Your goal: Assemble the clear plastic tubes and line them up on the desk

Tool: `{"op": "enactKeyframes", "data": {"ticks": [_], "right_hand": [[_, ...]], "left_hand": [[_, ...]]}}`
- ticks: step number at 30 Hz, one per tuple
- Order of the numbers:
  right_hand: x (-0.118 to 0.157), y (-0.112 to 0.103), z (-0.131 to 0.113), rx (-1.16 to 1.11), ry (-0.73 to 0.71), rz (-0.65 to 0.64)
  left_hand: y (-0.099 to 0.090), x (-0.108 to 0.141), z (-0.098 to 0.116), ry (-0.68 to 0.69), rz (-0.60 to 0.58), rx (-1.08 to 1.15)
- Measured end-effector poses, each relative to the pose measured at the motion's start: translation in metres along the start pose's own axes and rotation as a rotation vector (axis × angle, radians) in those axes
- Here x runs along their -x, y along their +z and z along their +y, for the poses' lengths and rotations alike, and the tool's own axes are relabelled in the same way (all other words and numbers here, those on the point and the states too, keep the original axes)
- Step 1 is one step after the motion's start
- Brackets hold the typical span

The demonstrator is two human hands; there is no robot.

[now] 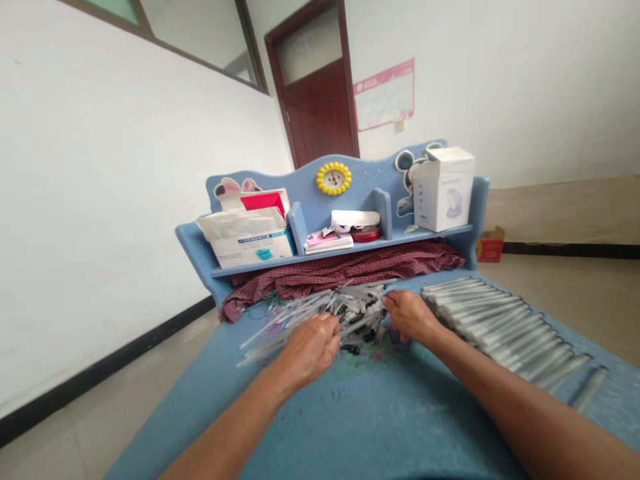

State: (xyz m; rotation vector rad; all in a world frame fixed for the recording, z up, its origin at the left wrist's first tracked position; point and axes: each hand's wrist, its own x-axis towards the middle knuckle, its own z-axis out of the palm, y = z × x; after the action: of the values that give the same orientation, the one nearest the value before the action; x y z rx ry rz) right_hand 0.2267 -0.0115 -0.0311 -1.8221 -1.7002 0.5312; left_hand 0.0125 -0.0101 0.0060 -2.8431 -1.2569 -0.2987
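My left hand (314, 341) is closed, fingers curled, at the front edge of a loose heap of pen parts. What it holds, if anything, is hidden. On the heap's right side my right hand (411, 316) pinches at the parts with fingertips together, and I cannot make out what is between them. The heap mixes clear plastic pen barrels (285, 328), which fan out to the left, with small black and clear pieces (356, 319) between the hands. To the right of my right hand lie several pens (500, 327) side by side, grey and clear with dark ends, somewhat blurred.
A blue desk (360, 413) carries everything. At its back, a red checked cloth (350, 265) is bunched under a shelf with a mask box (250, 243), papers (327, 243) and a white box (443, 193). A yellow flower clock (333, 179) sits on the backboard.
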Motion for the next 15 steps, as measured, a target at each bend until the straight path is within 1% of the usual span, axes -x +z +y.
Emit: {"op": "enactKeyframes", "data": {"ticks": [4, 8, 11, 13, 15], "right_hand": [[-0.004, 0.009, 0.004, -0.267, 0.047, -0.116], [0.001, 0.012, -0.002, -0.499, 0.078, -0.205], [0.006, 0.011, -0.008, -0.633, 0.088, -0.269], [0.009, 0.010, -0.010, -0.714, 0.092, -0.318], [0.010, 0.010, -0.012, -0.815, 0.072, -0.340]], "left_hand": [[0.004, 0.011, -0.008, -0.017, 0.028, 0.133], [0.008, 0.017, -0.014, -0.062, 0.061, 0.264], [0.010, 0.018, -0.014, -0.126, 0.051, 0.360], [0.010, 0.017, -0.014, -0.143, 0.028, 0.445], [0.008, 0.017, -0.015, -0.161, -0.007, 0.560]]}}
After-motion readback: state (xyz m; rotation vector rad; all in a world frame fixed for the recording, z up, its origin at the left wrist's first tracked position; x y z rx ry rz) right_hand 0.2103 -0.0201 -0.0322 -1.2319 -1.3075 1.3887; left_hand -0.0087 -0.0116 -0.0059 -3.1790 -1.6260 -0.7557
